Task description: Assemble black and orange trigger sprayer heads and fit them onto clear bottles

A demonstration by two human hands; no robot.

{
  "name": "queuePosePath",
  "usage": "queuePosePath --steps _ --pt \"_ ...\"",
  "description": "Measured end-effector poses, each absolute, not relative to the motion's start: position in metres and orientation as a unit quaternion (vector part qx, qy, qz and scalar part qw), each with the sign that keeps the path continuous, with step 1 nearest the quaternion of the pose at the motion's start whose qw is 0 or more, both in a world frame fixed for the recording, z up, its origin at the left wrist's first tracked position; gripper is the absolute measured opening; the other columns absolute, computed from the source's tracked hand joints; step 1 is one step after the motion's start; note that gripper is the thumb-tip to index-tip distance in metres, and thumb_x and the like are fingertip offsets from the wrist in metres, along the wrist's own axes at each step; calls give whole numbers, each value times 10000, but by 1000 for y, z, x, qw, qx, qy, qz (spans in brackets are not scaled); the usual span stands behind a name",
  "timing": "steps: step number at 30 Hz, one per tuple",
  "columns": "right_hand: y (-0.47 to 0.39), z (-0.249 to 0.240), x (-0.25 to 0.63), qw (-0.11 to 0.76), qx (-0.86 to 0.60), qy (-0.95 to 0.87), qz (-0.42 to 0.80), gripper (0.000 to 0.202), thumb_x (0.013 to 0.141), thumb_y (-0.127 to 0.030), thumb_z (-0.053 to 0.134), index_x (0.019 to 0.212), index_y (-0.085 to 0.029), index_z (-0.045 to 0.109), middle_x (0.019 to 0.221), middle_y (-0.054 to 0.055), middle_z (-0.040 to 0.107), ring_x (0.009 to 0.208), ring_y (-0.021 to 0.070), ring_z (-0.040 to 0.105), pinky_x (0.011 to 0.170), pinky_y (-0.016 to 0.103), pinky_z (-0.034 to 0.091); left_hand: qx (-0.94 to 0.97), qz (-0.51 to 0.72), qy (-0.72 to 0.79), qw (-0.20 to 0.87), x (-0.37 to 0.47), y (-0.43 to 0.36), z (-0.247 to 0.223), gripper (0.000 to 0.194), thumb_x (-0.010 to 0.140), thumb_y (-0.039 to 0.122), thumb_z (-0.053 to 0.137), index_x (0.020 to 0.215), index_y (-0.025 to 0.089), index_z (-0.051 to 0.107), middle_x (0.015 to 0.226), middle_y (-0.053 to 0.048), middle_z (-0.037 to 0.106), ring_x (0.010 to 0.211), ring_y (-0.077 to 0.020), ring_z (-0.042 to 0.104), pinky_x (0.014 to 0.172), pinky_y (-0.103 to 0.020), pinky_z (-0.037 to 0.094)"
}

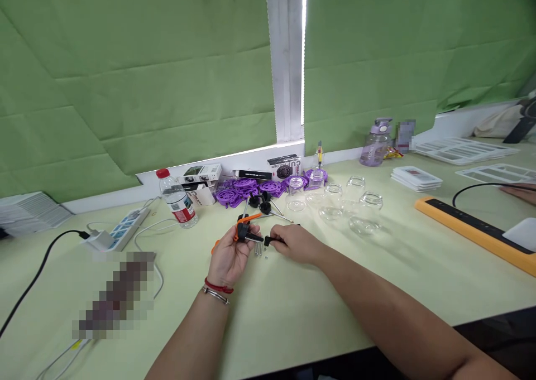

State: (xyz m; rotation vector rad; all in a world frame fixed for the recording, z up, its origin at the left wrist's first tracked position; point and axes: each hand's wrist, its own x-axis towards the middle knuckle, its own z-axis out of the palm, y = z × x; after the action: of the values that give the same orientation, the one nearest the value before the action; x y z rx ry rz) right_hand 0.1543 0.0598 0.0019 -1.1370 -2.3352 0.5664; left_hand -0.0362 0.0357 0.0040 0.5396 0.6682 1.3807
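My left hand [231,257] is closed round a black and orange plastic part [244,228], held above the table. A dark rod-like piece sticks out of that part toward the right. My right hand [293,243] pinches a small black piece [268,240] just beside the rod's end; I cannot tell whether the two touch. Several short metal pins [258,248] lie under the hands, with tiny metal bits [266,256] near them. Just behind, black round knobs [265,207] with thin metal rods rest on the table.
Purple plastic wheels [245,188] and small boxes [202,173] line the back. Several clear glass jars [365,212] stand right of centre. A water bottle [178,198] and white power strip [128,228] are left; an orange power strip [473,232] is right. Another person's hand [519,192] shows far right.
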Motion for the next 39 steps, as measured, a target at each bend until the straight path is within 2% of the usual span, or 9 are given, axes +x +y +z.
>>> queuePosePath --steps 4,13,18,23,25,29,33,39 --pt "58 5 150 221 -398 -863 220 57 830 -206 498 825 -175 546 723 7 603 627 120 510 569 217 307 242 608 301 694 -35 35 5 308 919 222 376 1055 51 594 995 -168 662 1018 -241 619 895 -350 505" --pt "59 -1 151 258 -375 -858 240 88 874 -194 432 865 -185 520 780 18 583 690 137 503 602 230 323 273 597 302 691 -32 32 3 303 910 244 396 1046 83 614 995 -150 670 1040 -243 610 915 -367 487" --pt "63 -7 151 279 -397 -838 250 87 870 -182 437 888 -191 522 770 12 569 696 143 497 610 238 328 297 601 314 672 -29 32 1 254 868 286 492 971 109 642 955 -122 670 1013 -242 610 920 -405 477" --pt "61 -5 149 282 -394 -836 255 110 879 -184 425 905 -191 532 797 21 569 710 150 502 627 250 343 317 642 375 590 -30 36 -6 225 806 289 568 917 115 658 938 -95 655 843 -171 613 763 -318 518" --pt "59 -6 146 284 -391 -838 254 120 883 -185 424 926 -186 536 836 34 583 751 161 517 654 260 355 325 661 380 560 -30 37 -8 252 804 307 561 960 131 651 970 -87 648 835 -157 608 760 -302 508" --pt "54 -8 138 280 -386 -841 255 151 891 -187 417 987 -190 533 870 40 601 773 169 535 667 266 362 328 690 385 518 -31 37 -8 334 825 292 526 1148 219 569 1169 -78 590 923 -150 608 893 -341 466" --pt "48 -7 134 289 -385 -840 253 155 892 -204 420 1005 -190 526 878 42 607 762 170 547 648 264 364 362 696 400 473 -29 33 -6 314 831 290 522 1135 229 572 1328 -64 480 954 -139 599 945 -348 445" --pt "45 -5 133 304 -369 -843 248 209 892 -188 417 1054 -167 548 923 70 614 838 187 559 726 289 399 440 687 391 426 -25 26 -4 328 905 434 389 1122 265 569 1401 -45 414 1158 -185 510 973 -375 436"
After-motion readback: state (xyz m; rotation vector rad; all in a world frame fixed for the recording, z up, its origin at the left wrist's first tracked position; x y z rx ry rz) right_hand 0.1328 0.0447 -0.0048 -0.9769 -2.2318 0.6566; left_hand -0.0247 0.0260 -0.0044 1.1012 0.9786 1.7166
